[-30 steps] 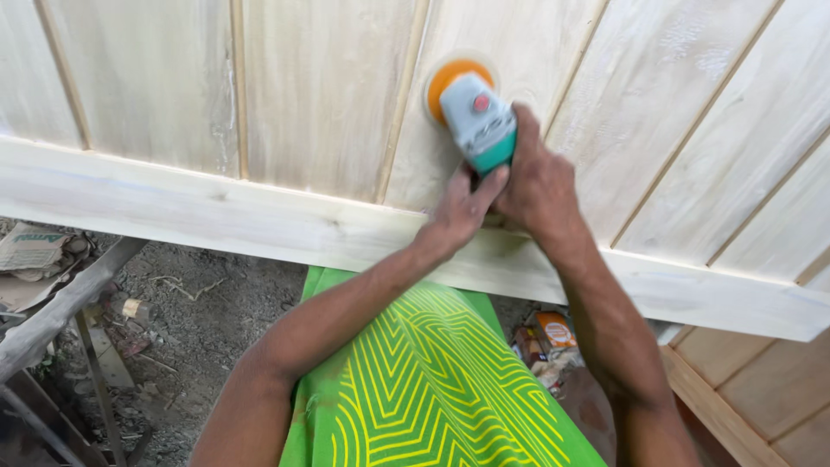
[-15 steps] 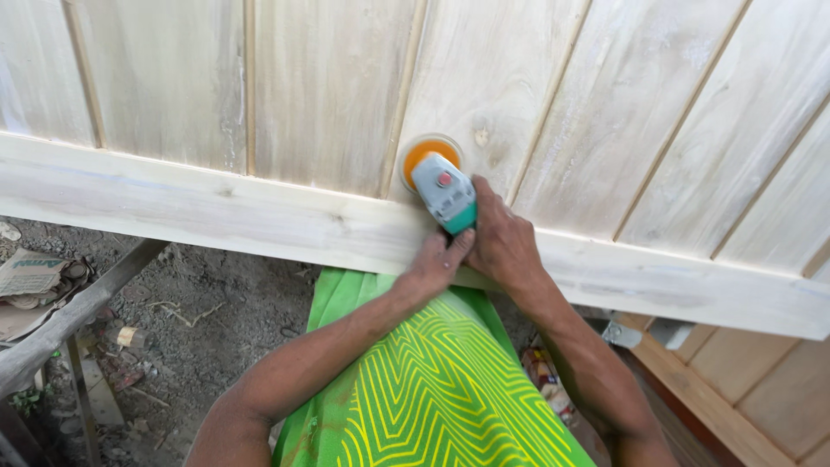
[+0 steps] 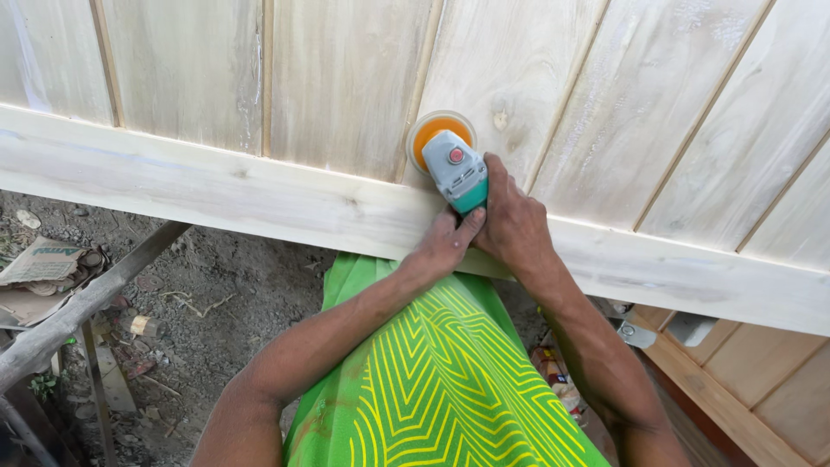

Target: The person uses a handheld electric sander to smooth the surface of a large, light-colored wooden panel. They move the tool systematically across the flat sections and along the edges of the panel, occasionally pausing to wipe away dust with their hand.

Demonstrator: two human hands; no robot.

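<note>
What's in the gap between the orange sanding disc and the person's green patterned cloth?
In the head view, between the orange disc and the green cloth come the sander's grey-green body, both hands gripping it, left hand and right hand, and the pale wooden rail.

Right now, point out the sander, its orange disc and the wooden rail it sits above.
sander (image 3: 458,173), head view, on its grey body beside the red button.
orange disc (image 3: 430,136), head view, on the pad's exposed left part.
wooden rail (image 3: 216,190), head view, on its bare face left of the hands.

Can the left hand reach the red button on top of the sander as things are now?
Probably yes. The left hand grips the rear of the sander, and the red button lies uncovered just ahead of its fingers. Nothing lies between them; the right hand holds the side.
</note>
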